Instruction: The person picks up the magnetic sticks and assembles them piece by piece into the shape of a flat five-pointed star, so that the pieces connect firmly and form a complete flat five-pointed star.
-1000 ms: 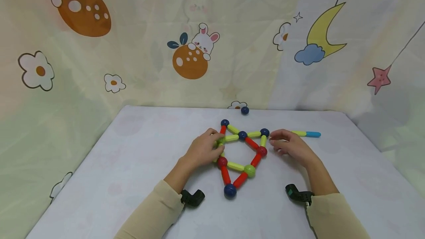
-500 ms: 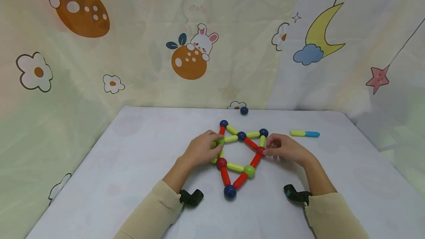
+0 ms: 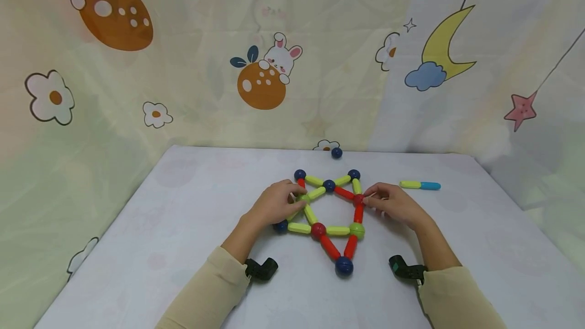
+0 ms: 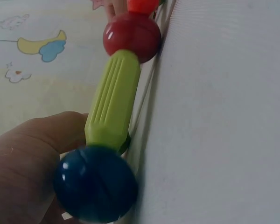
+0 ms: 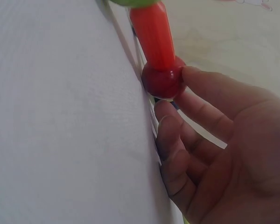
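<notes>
A flat star-shaped frame of ball-and-stick pieces lies on the white table, its green stick [image 3: 338, 231] and red stick [image 3: 358, 213] among several joined by balls. My left hand [image 3: 275, 202] pinches the green ball [image 3: 303, 198] at the frame's left side. In the left wrist view that hand lies partly behind a blue ball [image 4: 96, 184] and a green stick [image 4: 113, 100]. On the other side, the thumb and index finger of my right hand [image 3: 394, 202] pinch a red ball [image 3: 358, 200]. The right wrist view shows this red ball [image 5: 163, 83] between the fingertips, beneath a red stick [image 5: 153, 36].
A loose blue ball [image 3: 336, 153] rests at the table's back edge. Right of the frame lie a green stick [image 3: 410, 185] and a blue stick [image 3: 430, 186], end to end. A patterned cloth [image 3: 196, 75] hangs behind the table [image 3: 137, 268].
My right hand has moved from beside the upper right blue ball to grip the red ball. The frame has turned counterclockwise, its near tip swinging right. My left hand stays at the green ball.
</notes>
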### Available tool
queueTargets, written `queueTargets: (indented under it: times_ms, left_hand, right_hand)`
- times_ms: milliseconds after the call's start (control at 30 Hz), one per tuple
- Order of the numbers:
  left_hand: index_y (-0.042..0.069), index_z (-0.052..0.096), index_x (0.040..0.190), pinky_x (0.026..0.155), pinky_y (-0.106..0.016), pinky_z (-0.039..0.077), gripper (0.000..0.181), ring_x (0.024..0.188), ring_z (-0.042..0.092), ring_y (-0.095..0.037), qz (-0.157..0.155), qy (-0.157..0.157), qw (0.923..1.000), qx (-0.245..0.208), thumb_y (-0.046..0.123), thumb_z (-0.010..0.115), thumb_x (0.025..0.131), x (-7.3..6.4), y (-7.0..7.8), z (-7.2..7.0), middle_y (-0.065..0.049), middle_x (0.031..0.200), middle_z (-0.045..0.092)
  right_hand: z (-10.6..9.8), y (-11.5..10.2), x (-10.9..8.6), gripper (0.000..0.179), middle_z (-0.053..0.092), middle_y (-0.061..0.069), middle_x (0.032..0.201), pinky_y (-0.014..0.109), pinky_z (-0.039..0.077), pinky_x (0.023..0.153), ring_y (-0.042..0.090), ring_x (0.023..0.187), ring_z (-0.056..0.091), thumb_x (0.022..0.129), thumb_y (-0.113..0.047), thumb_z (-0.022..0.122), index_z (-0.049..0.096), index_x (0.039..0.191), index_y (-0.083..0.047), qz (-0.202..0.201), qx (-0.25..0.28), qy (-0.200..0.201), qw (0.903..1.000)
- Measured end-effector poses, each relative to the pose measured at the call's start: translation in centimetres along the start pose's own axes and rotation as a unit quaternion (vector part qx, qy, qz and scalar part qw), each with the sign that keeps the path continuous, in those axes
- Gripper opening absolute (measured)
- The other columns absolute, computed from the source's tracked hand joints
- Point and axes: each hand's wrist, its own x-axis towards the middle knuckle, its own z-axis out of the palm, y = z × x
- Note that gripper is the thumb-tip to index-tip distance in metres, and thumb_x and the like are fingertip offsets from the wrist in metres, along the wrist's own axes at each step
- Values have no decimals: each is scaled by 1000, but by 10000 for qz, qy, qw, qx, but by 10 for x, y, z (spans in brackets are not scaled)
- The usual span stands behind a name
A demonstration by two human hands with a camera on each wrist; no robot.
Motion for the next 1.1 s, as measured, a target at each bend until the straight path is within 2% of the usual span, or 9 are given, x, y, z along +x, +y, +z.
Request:
queueTargets:
  times_ms: [233, 367, 500, 600, 733, 867, 1000, 1100]
  left_hand:
    - [18, 78, 114, 80, -27, 53, 27, 87, 63, -9, 185, -266, 9992, -245, 32, 78, 92, 2, 3, 1, 7, 96, 72]
    - [20, 80, 109, 75, -25, 49, 25, 83, 58, -9, 237, -335, 9990, -165, 34, 81, 89, 1, 7, 2, 8, 91, 68]
    - [20, 81, 102, 71, -25, 46, 20, 81, 55, -10, 292, -233, 9993, -29, 34, 80, 88, -1, 10, 2, 6, 89, 65]
    - [19, 80, 98, 72, -26, 46, 18, 82, 54, -11, 414, -26, 9991, 88, 35, 77, 90, -3, 11, 2, 4, 89, 65]
    - [20, 80, 102, 83, -33, 48, 23, 93, 55, -15, 560, 346, 9970, 410, 38, 72, 91, -3, 11, 6, 3, 98, 67]
    - [23, 77, 117, 97, -43, 48, 33, 112, 56, -22, 594, 531, 9947, 656, 40, 67, 91, -3, 10, 10, -1, 117, 67]
    - [22, 69, 133, 113, -54, 39, 47, 135, 49, -31, 664, 549, 9933, 766, 42, 62, 91, -2, 8, 13, -6, 139, 62]
    - [20, 60, 144, 122, -61, 27, 59, 149, 37, -35, 565, 317, 9945, 826, 46, 60, 91, -1, 8, 14, -7, 154, 52]
  right_hand:
    - [3, 3, 2, 39, 65, 14, 112, 30, 54, 73, 23, 90, 62, 102, -35, 65, 64, 130, -8, 101, -44, 422, 9990]
    - [4, 5, 3, 39, 65, 16, 115, 30, 55, 75, 24, 91, 63, 103, -33, 63, 63, 132, -8, 147, -19, 501, 9986]
    - [5, 5, 4, 39, 66, 17, 116, 30, 56, 75, 24, 91, 64, 103, -33, 64, 63, 133, -8, 141, 21, 476, 9988]
    - [5, 4, 5, 39, 66, 16, 117, 30, 56, 76, 23, 91, 64, 102, -33, 64, 64, 133, -9, 121, 38, 436, 9990]
    - [5, 3, 5, 40, 67, 16, 117, 31, 56, 76, 24, 91, 65, 101, -34, 66, 64, 133, -9, 109, 77, 389, 9992]
    - [4, 3, 5, 41, 67, 15, 118, 31, 56, 76, 24, 93, 65, 101, -34, 65, 63, 135, -10, 44, 83, 295, 9995]
    - [5, 2, 5, 42, 67, 16, 123, 32, 57, 77, 24, 96, 65, 102, -31, 64, 62, 138, -9, -109, 86, 124, 9998]
    - [6, -1, 4, 45, 65, 18, 131, 32, 57, 78, 25, 101, 65, 103, -30, 63, 59, 142, -8, -234, 141, -46, 9996]
